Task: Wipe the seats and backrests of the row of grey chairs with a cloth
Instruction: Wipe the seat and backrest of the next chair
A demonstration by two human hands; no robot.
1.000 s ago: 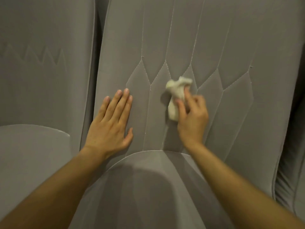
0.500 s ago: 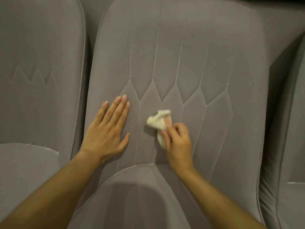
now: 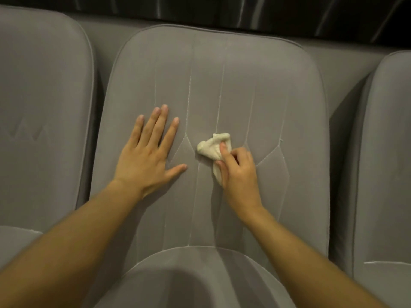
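A grey padded chair stands straight ahead; its stitched backrest (image 3: 222, 85) fills the middle of the view and its seat (image 3: 189, 281) curves out at the bottom. My right hand (image 3: 239, 174) grips a small crumpled cream cloth (image 3: 211, 147) and holds it against the middle of the backrest. My left hand (image 3: 149, 156) lies flat on the backrest to the left of the cloth, fingers straight and spread. Part of the cloth is hidden under my right fingers.
Another grey chair (image 3: 44, 118) stands to the left and a third grey chair (image 3: 387, 163) to the right, each separated by a narrow dark gap. A dark curtain or wall (image 3: 244, 12) runs behind the tops of the backrests.
The view has pulled back, so the top edge of the backrest now shows. My right hand has slid the cloth leftward across the backrest. My left hand has stayed flat with fingers spreading a little.
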